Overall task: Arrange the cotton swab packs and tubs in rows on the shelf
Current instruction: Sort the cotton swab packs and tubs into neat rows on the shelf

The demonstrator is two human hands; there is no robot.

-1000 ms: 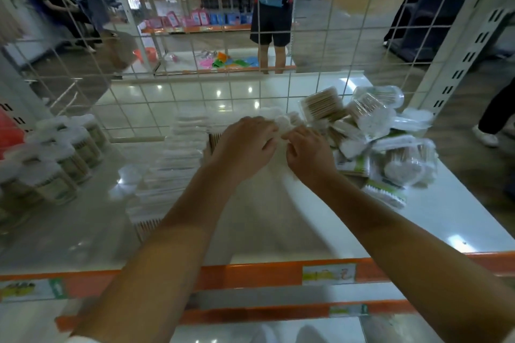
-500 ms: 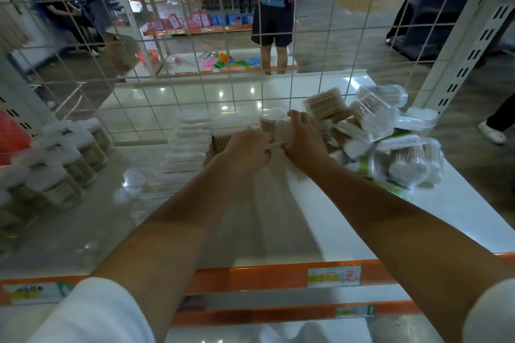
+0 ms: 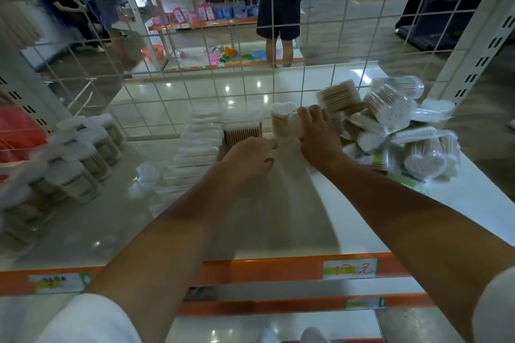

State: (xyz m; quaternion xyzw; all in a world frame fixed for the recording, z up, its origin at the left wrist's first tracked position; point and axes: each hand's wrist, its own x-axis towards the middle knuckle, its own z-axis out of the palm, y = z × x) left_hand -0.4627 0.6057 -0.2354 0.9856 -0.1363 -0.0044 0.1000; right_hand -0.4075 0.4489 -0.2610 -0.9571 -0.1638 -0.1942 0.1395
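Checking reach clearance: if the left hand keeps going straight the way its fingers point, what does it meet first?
Probably the heart-lidded tub that the right hand grips: the left hand points up-right toward its base. The swab box sits just left of that line. Depth is unclear.

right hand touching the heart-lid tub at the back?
Touching. Head view: right hand has its fingers curled round the heart-lid tub, no gap visible.

This is a shop. A white metal shelf (image 3: 348, 234) with an orange front rail (image 3: 264, 270) carries paper price labels (image 3: 349, 268), and through the white wire-grid back panel (image 3: 195, 78), at upper centre, further orange-edged shelves (image 3: 200, 23) hold pink and blue packaged goods.
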